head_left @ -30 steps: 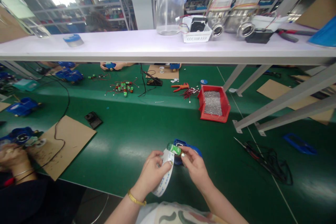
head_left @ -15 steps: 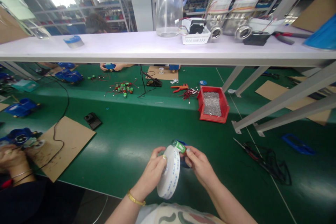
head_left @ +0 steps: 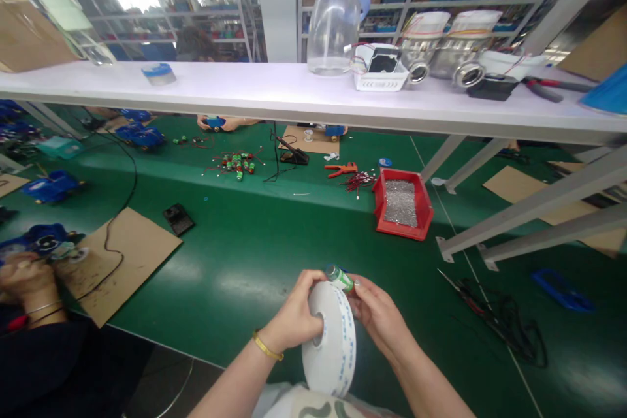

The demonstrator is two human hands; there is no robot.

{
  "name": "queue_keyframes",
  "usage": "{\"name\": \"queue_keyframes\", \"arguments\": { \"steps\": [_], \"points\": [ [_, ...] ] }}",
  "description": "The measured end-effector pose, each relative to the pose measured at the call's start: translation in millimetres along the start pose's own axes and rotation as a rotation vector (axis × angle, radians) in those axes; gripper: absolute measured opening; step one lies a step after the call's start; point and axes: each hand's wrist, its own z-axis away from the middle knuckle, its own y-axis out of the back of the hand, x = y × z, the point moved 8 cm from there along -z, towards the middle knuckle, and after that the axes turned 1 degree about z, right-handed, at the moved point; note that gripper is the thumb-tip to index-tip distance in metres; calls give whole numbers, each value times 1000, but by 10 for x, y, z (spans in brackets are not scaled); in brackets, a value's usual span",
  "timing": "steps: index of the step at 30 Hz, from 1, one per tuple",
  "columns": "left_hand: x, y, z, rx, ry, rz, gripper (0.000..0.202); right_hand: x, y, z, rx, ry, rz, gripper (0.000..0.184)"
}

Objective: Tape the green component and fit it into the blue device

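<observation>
My left hand (head_left: 298, 313) grips a large roll of white tape with blue print (head_left: 330, 346), its thumb in the core hole and its fingers over the top. Close by on the right, my right hand (head_left: 377, 310) pinches a small green cylindrical battery (head_left: 339, 278) against the upper edge of the roll. A white patch shows on the battery where it meets the tape. Something blue shows just behind the battery, mostly hidden by my hands and the roll.
A red bin (head_left: 404, 206) of small metal parts stands ahead, near orange pliers (head_left: 341, 170) and several green batteries (head_left: 238, 163). A soldering iron (head_left: 470, 297) with its cable and a blue frame (head_left: 563, 289) lie right. A co-worker's hands (head_left: 29, 281) are at left, beside cardboard (head_left: 132, 255).
The roll has turned to show more of its flat side, and my left thumb sits deeper in its core. Both hands stay together at the battery. The view has shifted slightly.
</observation>
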Motion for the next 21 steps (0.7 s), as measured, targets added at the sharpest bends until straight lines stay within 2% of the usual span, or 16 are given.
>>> {"name": "queue_keyframes", "arguments": {
  "steps": [3,6,9,12,14,18,21],
  "points": [
    [92,70,-82,2,-25,-55,64,-102,112,-24,0,44,94,50],
    [162,100,-141,-48,-5,-79,67,-196,188,-53,-15,76,234,49],
    [238,127,-177,-80,6,-100,64,-278,139,-80,-103,123,365,46],
    [323,145,-185,-92,-46,-90,59,-346,44,-92,-168,156,379,44],
    [338,143,-174,-107,-56,-87,58,-379,22,-97,-144,162,387,46],
    [269,140,-143,-131,45,-94,63,-375,40,-105,-90,171,399,50],
    [315,137,-137,-148,15,-69,62,-321,102,-123,-75,188,384,48]
  ]
}}
